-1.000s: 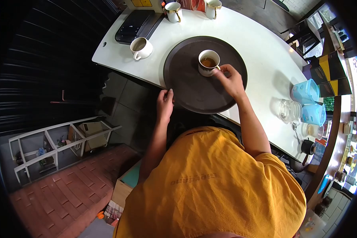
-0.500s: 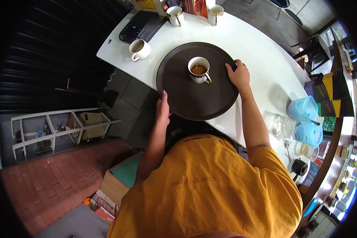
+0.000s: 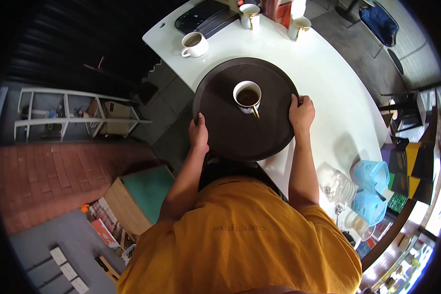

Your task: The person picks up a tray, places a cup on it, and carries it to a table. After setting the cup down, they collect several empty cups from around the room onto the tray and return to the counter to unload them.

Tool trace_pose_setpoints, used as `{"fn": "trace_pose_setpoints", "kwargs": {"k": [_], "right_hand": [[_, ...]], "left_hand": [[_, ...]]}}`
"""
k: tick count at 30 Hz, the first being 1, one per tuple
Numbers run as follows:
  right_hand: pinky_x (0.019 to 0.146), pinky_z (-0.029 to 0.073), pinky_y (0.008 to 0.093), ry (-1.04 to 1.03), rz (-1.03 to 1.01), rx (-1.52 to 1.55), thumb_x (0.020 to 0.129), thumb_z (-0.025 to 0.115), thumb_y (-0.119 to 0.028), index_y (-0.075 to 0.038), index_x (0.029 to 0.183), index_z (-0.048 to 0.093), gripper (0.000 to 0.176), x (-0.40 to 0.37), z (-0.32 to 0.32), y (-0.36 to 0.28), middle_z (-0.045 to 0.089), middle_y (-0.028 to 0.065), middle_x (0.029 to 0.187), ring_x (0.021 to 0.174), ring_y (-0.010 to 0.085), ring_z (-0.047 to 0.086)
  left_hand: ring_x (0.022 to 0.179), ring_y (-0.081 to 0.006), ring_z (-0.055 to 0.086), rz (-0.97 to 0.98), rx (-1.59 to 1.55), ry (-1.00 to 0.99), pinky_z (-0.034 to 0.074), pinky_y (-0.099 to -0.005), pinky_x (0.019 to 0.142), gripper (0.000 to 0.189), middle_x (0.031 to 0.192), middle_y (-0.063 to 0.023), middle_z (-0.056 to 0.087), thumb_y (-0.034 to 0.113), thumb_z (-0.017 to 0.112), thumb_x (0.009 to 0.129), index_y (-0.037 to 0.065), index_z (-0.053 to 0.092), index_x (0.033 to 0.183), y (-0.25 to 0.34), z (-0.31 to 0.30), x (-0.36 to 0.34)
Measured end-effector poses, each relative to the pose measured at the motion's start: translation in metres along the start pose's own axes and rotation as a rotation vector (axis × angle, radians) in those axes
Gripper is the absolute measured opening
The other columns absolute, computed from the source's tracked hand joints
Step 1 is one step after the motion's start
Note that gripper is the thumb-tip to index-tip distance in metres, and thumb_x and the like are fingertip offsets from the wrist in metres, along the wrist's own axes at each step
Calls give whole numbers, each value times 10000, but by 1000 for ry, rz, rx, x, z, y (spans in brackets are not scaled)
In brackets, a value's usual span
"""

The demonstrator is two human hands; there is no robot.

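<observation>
A round dark brown tray is held between my two hands, near the white counter's edge. My left hand grips its left rim, thumb on top and the other fingers mostly hidden beneath. On the right rim, my right hand is closed around the edge with its thumb over the top. A white cup with a gold handle stands upright on the tray, right of its middle, with dark brown liquid inside. Neither hand touches the cup.
The white counter carries a white mug, two gold-handled cups and a black device at the far end. Glass jars and light blue containers stand at the right. A white shelf frame is at the left.
My view has turned, so the counter and its things appear shifted. Both hands still hold the tray, which now sits slightly lower in view. The right hand's fingers wrap its rim more closely.
</observation>
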State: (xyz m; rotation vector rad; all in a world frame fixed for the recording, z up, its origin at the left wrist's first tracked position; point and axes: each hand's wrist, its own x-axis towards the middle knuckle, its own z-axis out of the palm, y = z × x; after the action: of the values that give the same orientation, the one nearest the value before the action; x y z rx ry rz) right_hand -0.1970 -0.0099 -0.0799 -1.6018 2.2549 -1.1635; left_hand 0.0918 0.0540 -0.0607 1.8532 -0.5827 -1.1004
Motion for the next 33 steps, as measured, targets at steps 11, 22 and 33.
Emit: {"fn": "trace_pose_setpoints", "kwargs": {"k": [11,22,33], "right_hand": [[647,438,435,-172,-22,126,823,649,-207,22,800,500,274,-59,20,-99,560,206,782,721,373,549],[745,460,411,-416,53,217,814,678,-285,28,956,436,421,-131,105,-281,583,250,873,831,398,591],[687,495,322,-466,-91,450,806,702,-232,9,989,467,383,-152,208,-432,638,166,829,753,229,644]], "left_hand": [[1300,-304,360,-152,-50,134,317,-457,1035,749,1405,-182,383,597,444,896,7,386,1355,22,-118,7],[1073,-214,524,115,-165,220,386,-336,920,573,1154,-139,584,449,565,900,-17,517,1230,17,-314,100],[979,-213,562,88,-190,354,425,-325,868,491,1079,-124,608,362,596,893,-38,542,1174,62,-450,163]]}}
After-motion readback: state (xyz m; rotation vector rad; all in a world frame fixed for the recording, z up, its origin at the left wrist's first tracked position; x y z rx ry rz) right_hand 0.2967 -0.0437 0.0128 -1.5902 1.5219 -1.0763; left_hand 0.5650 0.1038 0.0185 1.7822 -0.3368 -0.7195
